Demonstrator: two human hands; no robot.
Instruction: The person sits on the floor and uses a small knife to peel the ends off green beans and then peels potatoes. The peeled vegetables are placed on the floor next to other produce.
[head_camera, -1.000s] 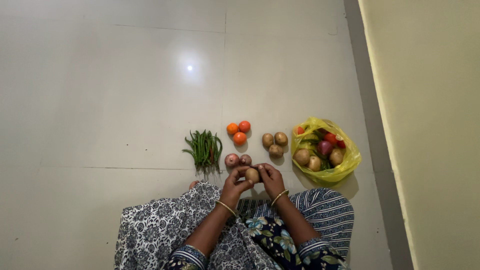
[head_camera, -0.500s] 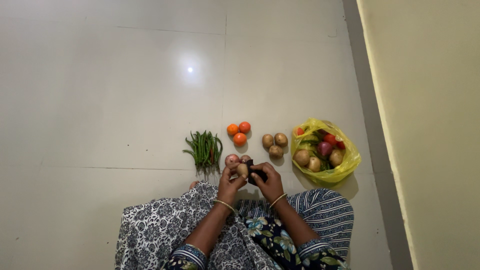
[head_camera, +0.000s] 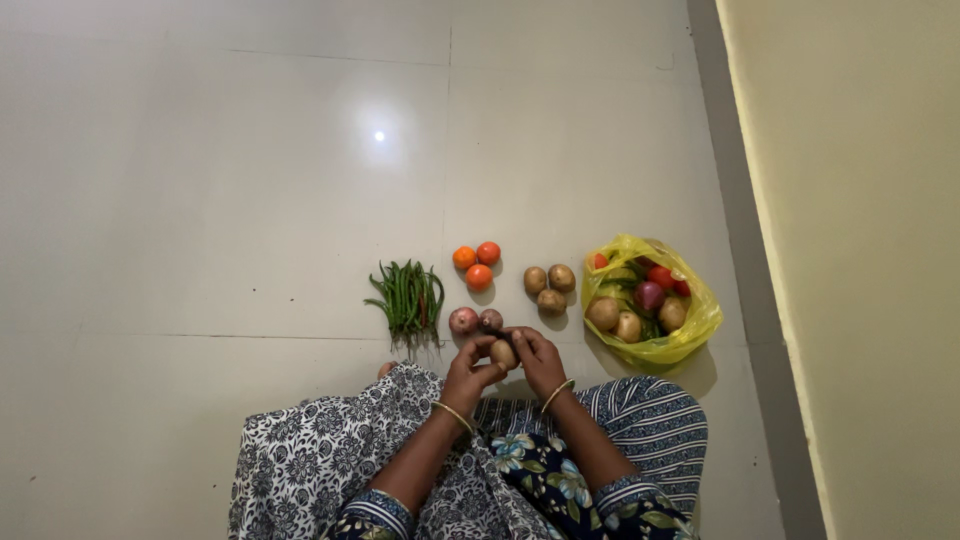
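Observation:
Both my hands meet just above my lap, over the floor. My left hand (head_camera: 468, 368) and my right hand (head_camera: 538, 358) together hold a small brownish potato (head_camera: 503, 353) between the fingers. Just beyond the hands lie two reddish onions (head_camera: 474, 320) on the tiles. Farther off sit three brown potatoes (head_camera: 549, 286) and three orange tomatoes (head_camera: 476, 264). A bundle of green beans (head_camera: 409, 296) lies to the left of the onions.
A yellow plastic bag (head_camera: 690, 330) to the right stands open with potatoes, tomatoes, a red onion and greens inside. A pale wall (head_camera: 860, 250) runs along the right side. My patterned clothing (head_camera: 330, 460) covers my crossed legs at the bottom.
The hands have stayed together near the onions; the potato between them has turned slightly and sits a bit closer to my lap.

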